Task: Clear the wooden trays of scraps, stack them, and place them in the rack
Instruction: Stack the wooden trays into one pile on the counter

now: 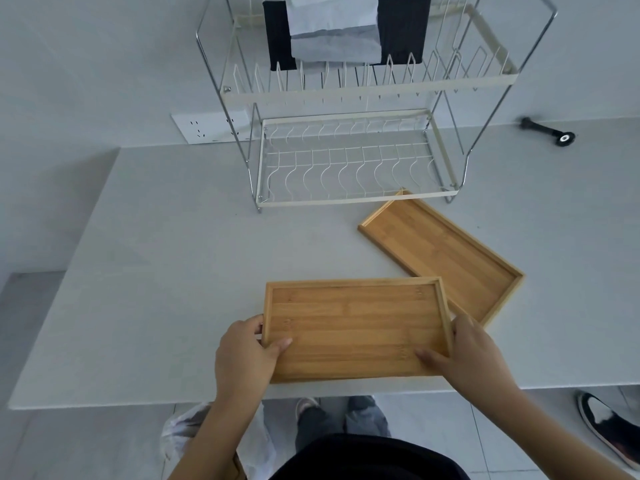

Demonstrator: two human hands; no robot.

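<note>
Both hands, left hand and right hand, grip the near wooden tray; second tray at 2 o'clock, dish rack at 12, nothing between on the worktop.

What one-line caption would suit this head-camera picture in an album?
Both hands, left and right, hold a wooden tray above the counter; a second tray lies before the empty wire rack.

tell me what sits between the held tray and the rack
Nothing but bare countertop lies between the held tray and the rack, per the head view.
</note>
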